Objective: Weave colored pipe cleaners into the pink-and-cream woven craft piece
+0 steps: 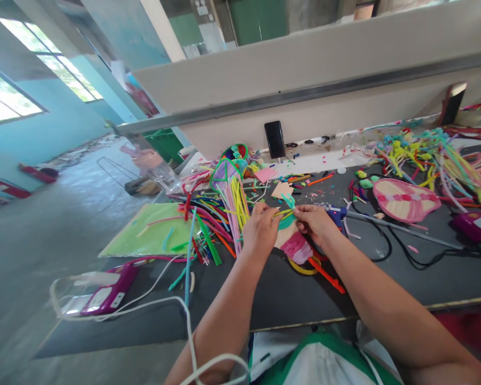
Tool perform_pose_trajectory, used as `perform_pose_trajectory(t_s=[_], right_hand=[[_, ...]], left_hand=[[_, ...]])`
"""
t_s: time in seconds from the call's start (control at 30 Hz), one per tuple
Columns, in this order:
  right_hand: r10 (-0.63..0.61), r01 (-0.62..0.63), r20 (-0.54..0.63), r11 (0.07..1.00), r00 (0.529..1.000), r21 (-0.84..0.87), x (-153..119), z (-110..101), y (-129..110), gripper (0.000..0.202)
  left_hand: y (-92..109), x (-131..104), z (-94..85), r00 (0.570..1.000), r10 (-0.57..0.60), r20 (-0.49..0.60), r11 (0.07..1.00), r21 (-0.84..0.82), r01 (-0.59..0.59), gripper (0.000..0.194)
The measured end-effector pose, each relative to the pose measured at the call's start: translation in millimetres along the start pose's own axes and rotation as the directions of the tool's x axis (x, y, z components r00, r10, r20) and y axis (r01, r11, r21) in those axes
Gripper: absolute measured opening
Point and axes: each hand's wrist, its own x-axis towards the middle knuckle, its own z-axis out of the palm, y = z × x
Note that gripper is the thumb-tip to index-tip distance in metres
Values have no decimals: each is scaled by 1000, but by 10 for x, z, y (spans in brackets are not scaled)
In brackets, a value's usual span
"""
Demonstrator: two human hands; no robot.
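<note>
My left hand (261, 227) is closed, its thumb and fingertips pinching one end of a yellow pipe cleaner (283, 213). Facing it, my right hand (314, 222) pinches a teal pipe cleaner (289, 201), whose tips stick up above the fingers; the yellow one runs up to this grip. Just beneath both hands lies a flat piece wrapped in cream, teal and pink pipe cleaners (297, 247), partly covered by my fingers. An orange pipe cleaner (326, 275) stretches out from under it. Beside my left hand is a bundle of yellow and pink pipe cleaners (237, 200).
A blue glue gun (337, 218) lies right of my right hand, its black cord looping over the dark table (280, 305). Farther right are a pink-and-cream wrapped oval (406, 200) and a heap of pipe cleaners (433, 160). A phone (274, 139) leans against the partition. A purple device (109, 291) with white cable sits left.
</note>
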Motion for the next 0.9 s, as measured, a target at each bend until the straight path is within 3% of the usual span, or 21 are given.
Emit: perform_pose_trajectory(t_s=[0.1, 0.27, 0.47, 0.63, 0.73, 0.9], right_hand=[[-25, 25, -23, 1000, 999, -2, 5, 14, 3, 30], [-87, 86, -63, 996, 994, -26, 6, 70, 53, 21], [-55, 56, -29, 998, 998, 33, -31, 91, 59, 24], [-5, -6, 91, 993, 996, 114, -27, 59, 40, 25], [39, -53, 84, 984, 996, 168, -10, 46, 40, 24], [50, -54, 24, 976, 998, 211, -14, 50, 36, 20]], left_hand=[[21, -7, 3, 998, 60, 10, 997, -57, -59, 17], [168, -20, 69, 961, 268, -71, 937, -212, -277, 17], [207, 39, 122, 969, 181, -171, 925, -305, -227, 12], [127, 110, 18, 978, 188, -91, 939, -275, -206, 13], [115, 181, -61, 972, 233, -6, 941, -251, -227, 14], [163, 379, -201, 895, 396, 207, 912, -201, -357, 16]])
